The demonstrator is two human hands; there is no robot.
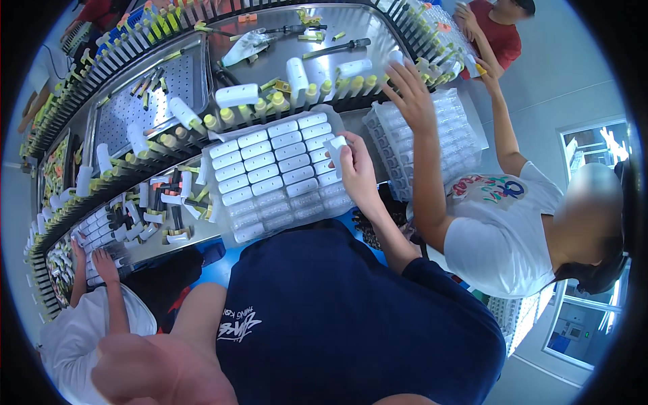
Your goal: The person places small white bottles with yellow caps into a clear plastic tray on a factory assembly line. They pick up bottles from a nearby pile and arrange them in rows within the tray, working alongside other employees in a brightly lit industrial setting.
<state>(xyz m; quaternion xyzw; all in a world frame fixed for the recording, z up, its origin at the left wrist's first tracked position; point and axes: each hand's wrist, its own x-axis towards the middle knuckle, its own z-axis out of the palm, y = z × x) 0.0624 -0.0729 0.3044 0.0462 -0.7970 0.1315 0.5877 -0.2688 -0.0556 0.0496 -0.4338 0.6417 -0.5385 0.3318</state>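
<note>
My right hand (356, 177) reaches out from my dark blue sleeve and pinches a small white plastic piece (335, 147) at the right edge of a clear plastic tray (233, 233). Rows of white rectangular caps (270, 162) fill the far part of that tray, and its near rows look clear. My left hand does not show; only a bare upper arm (199, 314) appears at lower left. The tray lies on a steel bench beside a belt of holders carrying white and yellow-green parts (263, 104).
A person in a white shirt on my right reaches a hand (410, 94) over a second clear tray (466, 145). Another person's hands (101, 262) work at lower left near loose white and black parts (165, 202). A person in red stands at top right. A perforated steel tray (158, 94) and tools lie beyond the belt.
</note>
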